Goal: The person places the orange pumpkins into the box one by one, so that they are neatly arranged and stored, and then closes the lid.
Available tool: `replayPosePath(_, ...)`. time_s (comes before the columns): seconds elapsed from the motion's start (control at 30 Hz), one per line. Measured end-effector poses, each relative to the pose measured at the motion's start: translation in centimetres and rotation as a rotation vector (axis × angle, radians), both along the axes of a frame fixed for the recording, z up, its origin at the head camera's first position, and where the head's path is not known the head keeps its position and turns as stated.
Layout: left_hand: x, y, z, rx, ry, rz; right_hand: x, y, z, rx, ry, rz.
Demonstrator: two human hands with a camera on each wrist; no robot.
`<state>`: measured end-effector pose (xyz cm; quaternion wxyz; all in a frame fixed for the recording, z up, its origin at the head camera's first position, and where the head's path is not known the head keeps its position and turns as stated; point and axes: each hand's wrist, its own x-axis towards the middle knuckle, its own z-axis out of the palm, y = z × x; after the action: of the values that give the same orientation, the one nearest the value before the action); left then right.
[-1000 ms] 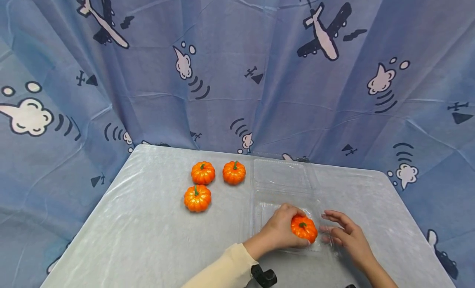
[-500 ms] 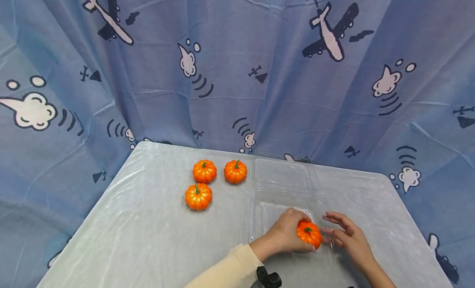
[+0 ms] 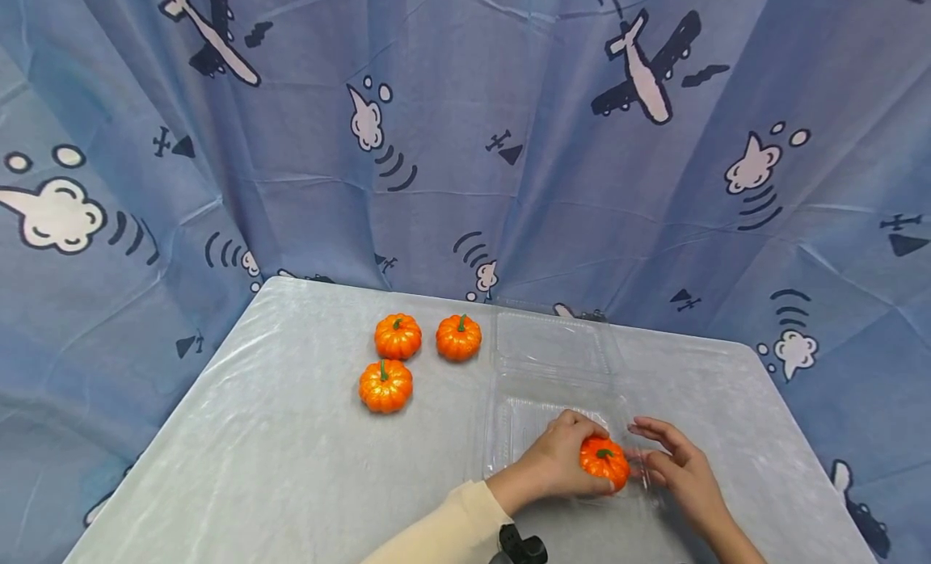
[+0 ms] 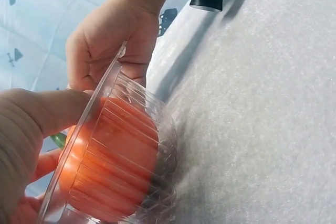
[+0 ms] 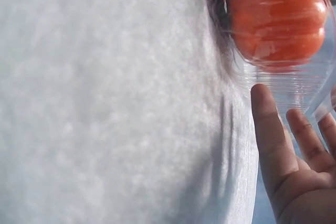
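Note:
My left hand grips a small orange pumpkin with a green stem, thumb on the near side and fingers over the far side. The pumpkin sits low inside the near right corner of a clear plastic clamshell box, whose ribbed wall shows in front of it in the left wrist view. My right hand is at the box's right wall, its fingers relaxed and spread, fingertips right at the plastic. In the right wrist view the right hand's fingers stand beside the ribbed wall, just below the pumpkin.
The box's lid lies folded back toward the table's far edge. Three more orange pumpkins stand left of the box: one pumpkin near the lid, a second pumpkin and a third pumpkin. A blue patterned curtain hangs behind the white-covered table.
The left hand has shifted slightly right and nearer with the pumpkin, into the box's near right corner. My right hand has stayed at the box's right wall.

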<state>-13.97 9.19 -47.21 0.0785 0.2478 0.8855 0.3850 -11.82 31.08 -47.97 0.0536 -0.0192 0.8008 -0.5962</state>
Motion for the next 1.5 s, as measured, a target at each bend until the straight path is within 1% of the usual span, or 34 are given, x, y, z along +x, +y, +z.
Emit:
replayPosePath(0.17,0.0,0.0,0.0,0.007,-0.005,-0.010,-0.1,-0.2,-0.1,0.020,-0.002,-0.032)
replayPosePath(0.27,0.0,-0.1,-0.1,0.017,-0.018,-0.015,0.0,-0.3,-0.2,0.008,0.019,-0.035)
replayPosePath(0.4,0.0,0.0,-0.1,0.028,-0.038,-0.017,-0.1,-0.5,-0.2,0.018,0.036,-0.043)
replayPosePath(0.7,0.1,-0.3,-0.1,0.039,0.011,-0.009,-0.4,-0.9,-0.2,0.050,0.016,-0.070)
replayPosePath(0.83,0.0,-0.7,0.2,0.060,0.021,-0.003,-0.5,-1.0,-0.2,0.055,0.001,-0.068)
replayPosePath(1.0,-0.1,-1.4,1.2,0.085,0.025,-0.006,-0.7,-0.8,0.0,0.067,-0.046,-0.082)
replayPosePath(1.13,0.0,-2.0,1.9,0.101,0.039,0.015,-0.7,-0.7,0.0,0.076,-0.060,-0.077)
replayPosePath(1.33,0.1,-3.2,2.5,0.152,0.020,0.076,-0.6,-0.7,0.2,0.115,-0.034,-0.069)
replayPosePath(1.5,-0.1,-4.8,2.8,0.195,0.048,0.114,-0.7,-0.7,0.2,0.150,-0.034,-0.068)
